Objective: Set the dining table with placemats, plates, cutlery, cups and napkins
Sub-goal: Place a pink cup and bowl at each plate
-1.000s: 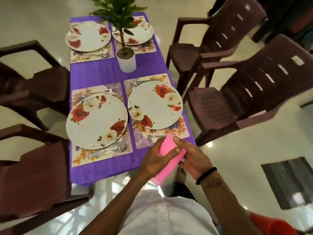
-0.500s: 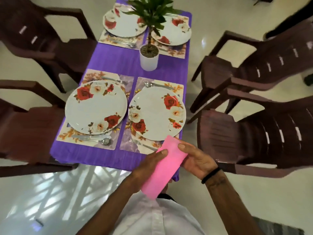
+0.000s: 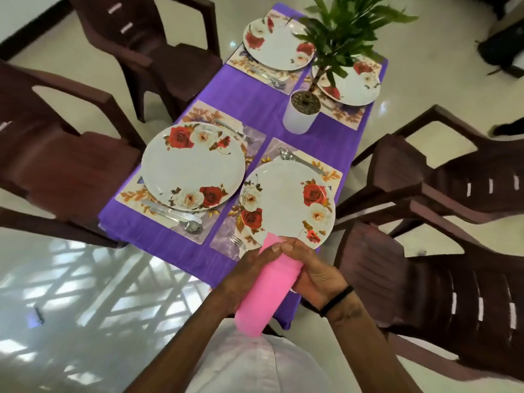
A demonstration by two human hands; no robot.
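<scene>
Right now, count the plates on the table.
4. Near left plate and near right plate lie closest to the person; far left plate and far right plate lie beyond the potted plant, whose leaves partly hide the last.

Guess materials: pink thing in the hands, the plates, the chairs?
Pink napkin: soft, matte, probably cloth or thick paper; it bends into a roll between the left hand and right hand. Plates, e.g. the near plate: glossy white with printed roses, ceramic or melamine, can't tell which. Chairs, e.g. the right chair: moulded brown plastic, by the slotted one-piece back and slight sheen.
</scene>
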